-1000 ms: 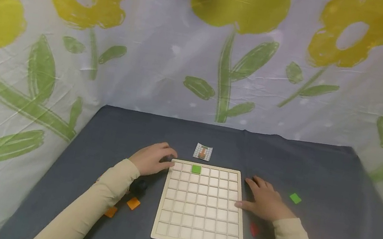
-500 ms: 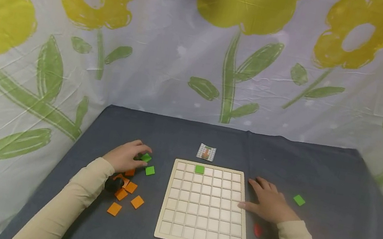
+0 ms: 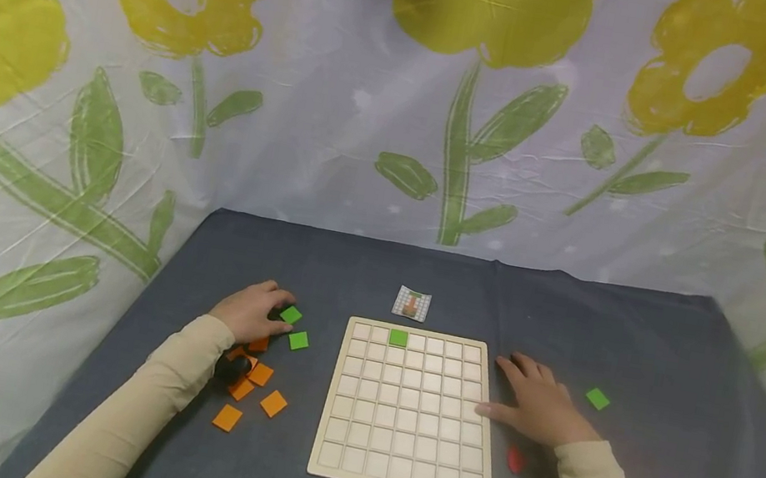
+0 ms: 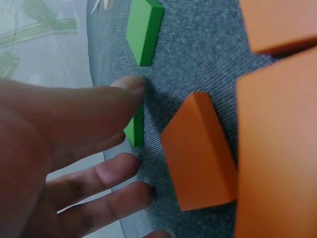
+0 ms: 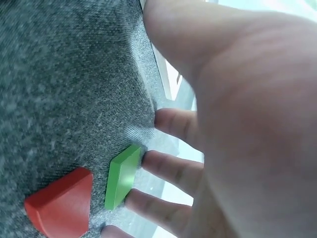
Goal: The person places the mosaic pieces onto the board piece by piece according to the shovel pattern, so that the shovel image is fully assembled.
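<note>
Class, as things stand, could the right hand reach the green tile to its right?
Probably yes: the right hand appears to hold nothing, and only cloth shows between it and the green tile in the head view.

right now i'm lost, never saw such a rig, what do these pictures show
No machine, just a person's left hand and right hand, bare. The wide picture comes from a head camera, each close one from a wrist camera. On the dark cloth lies a gridded board with one green tile in its far row and a printed card beyond. Orange tiles and two green ones lie by the left; a red piece and another green tile by the right, which holds nothing. Whether the left pinches a tile is unclear.
</note>
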{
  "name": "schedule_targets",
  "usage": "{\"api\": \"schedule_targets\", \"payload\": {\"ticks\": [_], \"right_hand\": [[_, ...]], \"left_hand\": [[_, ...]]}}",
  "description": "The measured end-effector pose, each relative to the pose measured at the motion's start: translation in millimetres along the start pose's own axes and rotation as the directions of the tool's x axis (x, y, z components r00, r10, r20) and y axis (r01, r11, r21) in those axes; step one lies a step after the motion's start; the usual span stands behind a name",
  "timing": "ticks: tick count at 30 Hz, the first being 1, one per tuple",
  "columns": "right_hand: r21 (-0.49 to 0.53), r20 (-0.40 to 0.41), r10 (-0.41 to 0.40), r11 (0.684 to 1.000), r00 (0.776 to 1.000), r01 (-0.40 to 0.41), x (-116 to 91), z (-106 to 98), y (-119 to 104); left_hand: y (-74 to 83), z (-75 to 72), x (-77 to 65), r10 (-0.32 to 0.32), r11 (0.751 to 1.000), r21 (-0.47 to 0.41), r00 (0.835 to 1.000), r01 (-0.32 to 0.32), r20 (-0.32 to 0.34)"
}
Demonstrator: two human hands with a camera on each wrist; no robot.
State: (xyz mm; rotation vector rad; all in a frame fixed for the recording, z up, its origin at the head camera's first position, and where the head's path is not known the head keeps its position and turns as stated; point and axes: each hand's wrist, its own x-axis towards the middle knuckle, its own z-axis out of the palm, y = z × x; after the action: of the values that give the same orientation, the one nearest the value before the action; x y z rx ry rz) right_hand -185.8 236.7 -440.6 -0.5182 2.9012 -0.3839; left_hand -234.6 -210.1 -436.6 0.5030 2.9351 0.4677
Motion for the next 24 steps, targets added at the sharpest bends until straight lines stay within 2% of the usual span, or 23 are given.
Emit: {"api": "schedule_targets", "payload": {"ticks": [10,24], "right_hand": [[0.003,-0.004,0.001,1.0,1.0,-0.001,0.8,0.5,1.6],[-0.003,-0.004,-0.001,1.0,1.0,0.001,1.6,3.2,4.9]], "left_hand": [[-0.7,7.0,4.3,-0.005,1.0,0.01,0.999,0.005,-0.046],[-2.5,16.1,5.6,0.099,0.994,-0.037,0.991,-0.102,-0.085]]}}
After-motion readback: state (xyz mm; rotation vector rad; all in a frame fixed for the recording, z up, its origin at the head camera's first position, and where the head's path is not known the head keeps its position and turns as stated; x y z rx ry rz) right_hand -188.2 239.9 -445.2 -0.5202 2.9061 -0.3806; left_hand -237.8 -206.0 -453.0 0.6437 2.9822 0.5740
